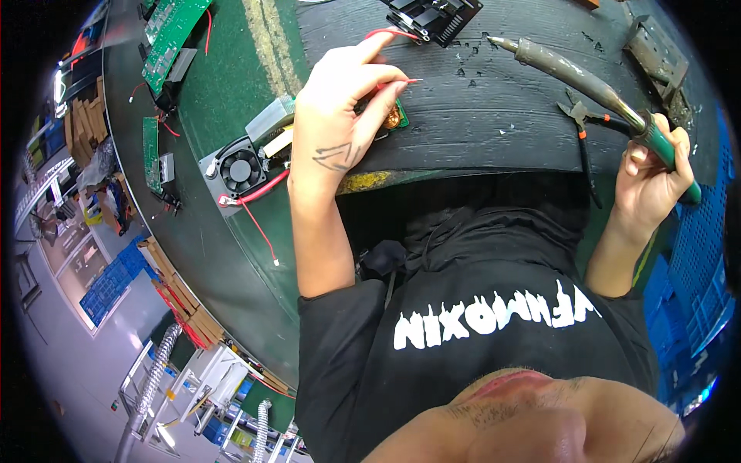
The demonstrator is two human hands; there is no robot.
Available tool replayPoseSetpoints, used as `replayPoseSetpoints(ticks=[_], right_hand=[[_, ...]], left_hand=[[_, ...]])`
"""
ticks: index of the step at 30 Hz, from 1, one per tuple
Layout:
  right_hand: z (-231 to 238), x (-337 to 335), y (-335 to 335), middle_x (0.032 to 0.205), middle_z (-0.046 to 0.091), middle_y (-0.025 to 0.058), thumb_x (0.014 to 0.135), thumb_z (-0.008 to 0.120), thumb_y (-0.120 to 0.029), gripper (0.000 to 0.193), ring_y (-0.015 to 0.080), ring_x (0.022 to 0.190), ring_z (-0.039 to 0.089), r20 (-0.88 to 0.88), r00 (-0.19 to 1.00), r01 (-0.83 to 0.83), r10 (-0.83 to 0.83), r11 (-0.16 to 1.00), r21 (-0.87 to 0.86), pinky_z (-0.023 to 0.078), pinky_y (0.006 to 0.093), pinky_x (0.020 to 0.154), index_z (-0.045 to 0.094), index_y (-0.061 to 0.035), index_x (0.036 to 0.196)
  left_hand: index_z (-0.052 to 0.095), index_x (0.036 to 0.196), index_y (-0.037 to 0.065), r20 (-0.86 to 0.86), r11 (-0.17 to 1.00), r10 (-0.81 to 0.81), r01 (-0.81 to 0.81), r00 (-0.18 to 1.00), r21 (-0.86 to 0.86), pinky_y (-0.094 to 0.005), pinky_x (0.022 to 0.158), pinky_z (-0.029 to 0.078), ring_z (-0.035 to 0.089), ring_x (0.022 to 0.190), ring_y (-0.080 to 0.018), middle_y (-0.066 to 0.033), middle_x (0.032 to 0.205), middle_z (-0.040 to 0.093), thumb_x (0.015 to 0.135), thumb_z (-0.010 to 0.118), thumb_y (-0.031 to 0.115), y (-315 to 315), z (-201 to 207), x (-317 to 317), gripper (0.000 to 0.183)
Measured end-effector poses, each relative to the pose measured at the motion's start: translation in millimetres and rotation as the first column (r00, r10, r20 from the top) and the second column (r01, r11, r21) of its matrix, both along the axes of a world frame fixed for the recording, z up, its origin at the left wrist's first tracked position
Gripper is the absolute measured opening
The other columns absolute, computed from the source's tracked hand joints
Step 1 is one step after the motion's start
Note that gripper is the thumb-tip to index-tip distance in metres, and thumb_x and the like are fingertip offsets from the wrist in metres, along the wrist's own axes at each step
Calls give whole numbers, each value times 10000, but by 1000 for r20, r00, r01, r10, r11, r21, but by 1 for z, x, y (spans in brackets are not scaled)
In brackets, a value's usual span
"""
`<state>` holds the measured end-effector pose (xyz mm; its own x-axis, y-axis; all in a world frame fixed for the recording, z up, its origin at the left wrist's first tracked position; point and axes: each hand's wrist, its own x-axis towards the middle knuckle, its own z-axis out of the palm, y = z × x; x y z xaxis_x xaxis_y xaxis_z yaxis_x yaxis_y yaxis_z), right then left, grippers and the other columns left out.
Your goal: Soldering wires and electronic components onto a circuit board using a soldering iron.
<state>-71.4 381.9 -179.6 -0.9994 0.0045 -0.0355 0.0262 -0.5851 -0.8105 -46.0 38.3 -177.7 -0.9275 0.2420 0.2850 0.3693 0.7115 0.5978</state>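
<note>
My left hand (pixel 336 96) pinches a thin red wire (pixel 414 80) between thumb and forefinger, its bare end sticking out past the fingertips. Beyond those fingers lies a black finned part (pixel 444 21) with a red lead. My right hand (pixel 644 181) is closed round the green handle of a soldering iron (pixel 571 76). The iron's tip points left over the dark bench, close to the black part and apart from the wire. Partly hidden under my left hand and wrist is a circuit board assembly with a small black fan (pixel 241 170) and a thick red cable.
Orange-and-black side cutters (pixel 580 119) lie below the iron's shaft. A grey metal holder (pixel 654 55) stands at the far right. Green circuit boards (pixel 171 46) with loose wires rest on the conveyor belt (pixel 224 255) at the left. Small dark scraps dot the bench (pixel 494 139).
</note>
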Motion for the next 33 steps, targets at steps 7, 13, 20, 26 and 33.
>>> replayPoseSetpoints(ticks=[7, 13, 20, 26, 33], right_hand=[[-2, -2, -3, 952, 565, 156, 899, 487, -216, 157, 167, 585, 568, 29, 999, -17, 17, 1000, 6, 449, 215, 447, 484, -69, 845], [-8, -7, -6, 979, 594, 157, 903, 467, -250, 179, 179, 613, 596, 25, 998, -60, 60, 998, 6, 472, 223, 418, 479, -87, 831], [2, -9, -25, 897, 521, 125, 895, 456, -212, 164, 157, 560, 549, 66, 998, -17, 13, 998, 63, 426, 207, 428, 453, -70, 814], [-5, -13, -26, 973, 598, 161, 905, 452, -252, 195, 189, 596, 601, 79, 995, -64, 63, 998, 15, 470, 240, 403, 479, -75, 828], [-12, -9, -49, 959, 600, 171, 912, 435, -241, 204, 202, 569, 603, 61, 995, -76, 73, 996, 44, 480, 260, 405, 469, -54, 838]], left_hand=[[669, 894, -8, -105, 961, 263, -250, 959, 120, -259, 746, 504, 640, 850, -151, -164, 1104, 637, 785, 647, -8, 1, -11, 7, 111], [681, 905, 5, -156, 951, 300, -281, 941, 130, -220, 580, 497, 601, 642, -95, -58, 819, 637, 801, 664, 13, 10, -17, -2, 106], [691, 909, 15, -60, 940, 335, -329, 940, 87, -208, 605, 477, 593, 681, -86, -54, 785, 633, 769, 678, -13, 3, -9, -4, 144], [680, 853, 26, -146, 934, 321, -287, 936, 214, -230, 558, 457, 594, 639, -110, -44, 674, 585, 703, 693, -35, 4, -16, -11, 162], [689, 836, 24, -343, 957, 285, -289, 895, 41, -275, 670, 501, 617, 713, -168, -80, 802, 642, 702, 704, -9, 16, -8, -19, 139]])
